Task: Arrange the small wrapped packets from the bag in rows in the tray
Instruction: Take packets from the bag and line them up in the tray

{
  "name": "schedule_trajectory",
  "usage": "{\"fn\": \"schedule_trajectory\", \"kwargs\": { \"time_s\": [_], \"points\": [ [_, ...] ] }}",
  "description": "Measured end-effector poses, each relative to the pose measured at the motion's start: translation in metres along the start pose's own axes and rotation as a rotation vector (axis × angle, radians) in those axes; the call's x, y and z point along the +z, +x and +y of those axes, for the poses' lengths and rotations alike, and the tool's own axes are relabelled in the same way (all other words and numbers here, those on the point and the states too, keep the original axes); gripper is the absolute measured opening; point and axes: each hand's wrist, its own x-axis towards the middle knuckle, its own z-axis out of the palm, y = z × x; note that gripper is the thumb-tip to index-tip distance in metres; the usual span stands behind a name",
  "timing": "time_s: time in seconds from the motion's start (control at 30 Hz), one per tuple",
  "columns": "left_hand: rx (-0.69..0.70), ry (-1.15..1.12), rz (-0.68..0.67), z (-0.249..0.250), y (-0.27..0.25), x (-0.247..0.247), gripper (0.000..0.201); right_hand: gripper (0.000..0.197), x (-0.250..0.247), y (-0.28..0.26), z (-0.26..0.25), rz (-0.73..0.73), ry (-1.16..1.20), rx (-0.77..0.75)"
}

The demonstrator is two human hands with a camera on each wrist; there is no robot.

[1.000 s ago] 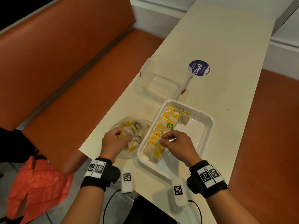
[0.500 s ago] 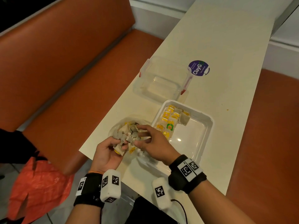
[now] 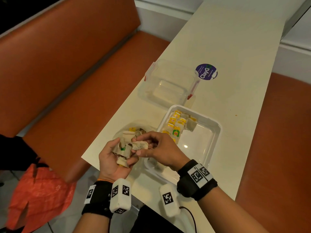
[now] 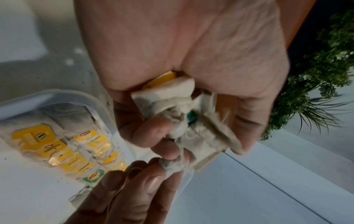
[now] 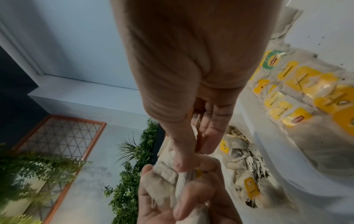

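Note:
My left hand (image 3: pixel 116 155) is palm up over the table's near edge, its fingers curled round a clump of several beige tea-bag packets (image 3: pixel 125 147). My right hand (image 3: pixel 151 148) pinches one packet (image 3: pixel 140 145) at the top of that clump, thumb and forefinger on it. In the left wrist view the clump (image 4: pixel 184 115) shows a green tag and a tangle of strings. The white tray (image 3: pixel 212 132) to the right holds rows of yellow-tagged packets (image 3: pixel 175 125) along its left side. The clear plastic bag (image 3: pixel 133 130) lies just left of the tray with loose packets in it.
An empty clear container (image 3: pixel 166 83) with red clips stands beyond the tray, next to a purple round sticker (image 3: pixel 206 72). Orange bench seats (image 3: pixel 75 91) flank the narrow cream table (image 3: pixel 227 47). An orange bag (image 3: pixel 37 195) lies on the floor at the lower left.
My right hand left the tray and came left to the clump. My left hand turned palm up and lifted several packets out of the bag towards me.

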Motion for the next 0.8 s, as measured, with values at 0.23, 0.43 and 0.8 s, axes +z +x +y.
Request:
{"fn": "schedule_trajectory", "kwargs": {
  "time_s": [0.23, 0.43, 0.8],
  "points": [
    [0.030, 0.085, 0.070, -0.008, 0.006, 0.009, 0.025, 0.038, -0.012, -0.009, -0.003, 0.009, 0.059, -0.005],
    [0.065, 0.061, 0.144, -0.010, 0.007, 0.009, 0.034, 0.030, -0.027, -0.020, -0.009, 0.018, 0.092, -0.008],
    [-0.111, 0.314, 0.031, -0.027, 0.008, 0.024, 0.049, 0.033, -0.097, -0.052, -0.012, 0.104, -0.072, 0.017]
  ]
}}
